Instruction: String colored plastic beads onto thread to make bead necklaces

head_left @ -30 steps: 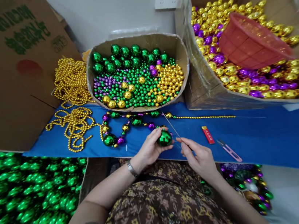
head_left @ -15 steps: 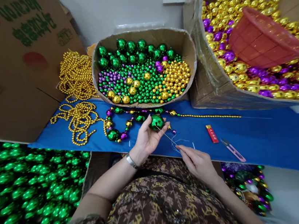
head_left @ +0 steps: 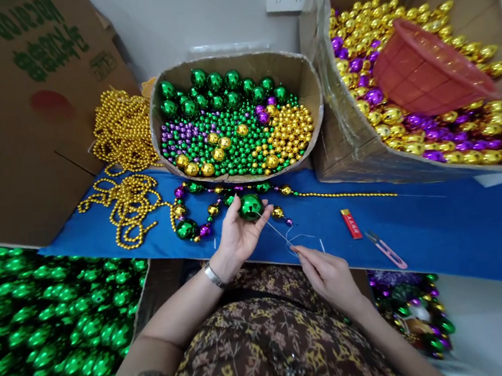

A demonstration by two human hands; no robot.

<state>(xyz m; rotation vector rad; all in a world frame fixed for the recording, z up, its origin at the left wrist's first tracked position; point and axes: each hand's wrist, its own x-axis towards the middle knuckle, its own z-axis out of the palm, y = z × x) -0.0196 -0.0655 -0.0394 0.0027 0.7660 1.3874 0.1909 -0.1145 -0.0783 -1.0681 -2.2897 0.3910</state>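
A large shiny green bead (head_left: 250, 207) rests in the fingers of my left hand (head_left: 235, 234), which is closed around it. My right hand (head_left: 325, 272) pinches a thin needle (head_left: 275, 228), whose far end meets the lower right of the bead. Loose pale thread (head_left: 302, 235) trails close to my right fingertips. Behind my left hand, a strung necklace of green, purple and gold beads (head_left: 186, 228) lies on the blue cloth (head_left: 318, 204). Its right end runs into a string of small gold beads (head_left: 348, 193).
A cut-down cardboard box (head_left: 315, 87) of loose beads stands behind my hands. Gold bead strings (head_left: 121, 131) lie left. A red lighter (head_left: 351, 225) and pink-handled thread snips (head_left: 387, 250) lie right. A red basket (head_left: 425, 69) sits in the right carton (head_left: 336, 152) among beads.
The view has shifted slightly, moving the whole scene a little left. My left hand still has the green bead and my right hand the needle; their poses look nearly the same.
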